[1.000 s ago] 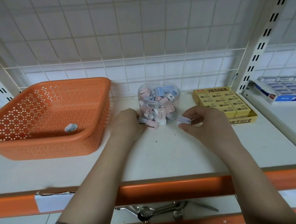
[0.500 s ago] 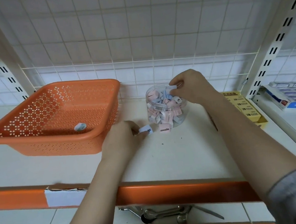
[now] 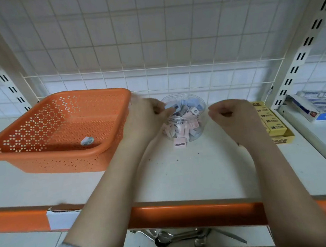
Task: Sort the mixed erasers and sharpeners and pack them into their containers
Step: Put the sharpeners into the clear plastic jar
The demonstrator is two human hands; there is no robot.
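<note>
A clear round jar (image 3: pixel 184 119) stood upright on the white shelf (image 3: pixel 183 171), filled with small pink and blue sharpeners. The left hand (image 3: pixel 147 117) pinched a blue sharpener (image 3: pixel 171 104) over the jar's rim, long side roughly level. The right hand (image 3: pixel 231 116) hovered beside it, fingers curled, holding nothing. One pink sharpener (image 3: pixel 179 142) lay flat before the jar.

On the shelf (image 3: pixel 184 177), the basket (image 3: pixel 47 155) sits toward the left edge with one small item (image 3: pixel 87 140) lying in it. The jar (image 3: pixel 184 119) of sharpeners stands right of the basket, near the back edge. One loose sharpener (image 3: pixel 179 142) lies just before the jar. The eraser box (image 3: pixel 272 124) lies near the right edge.
</note>
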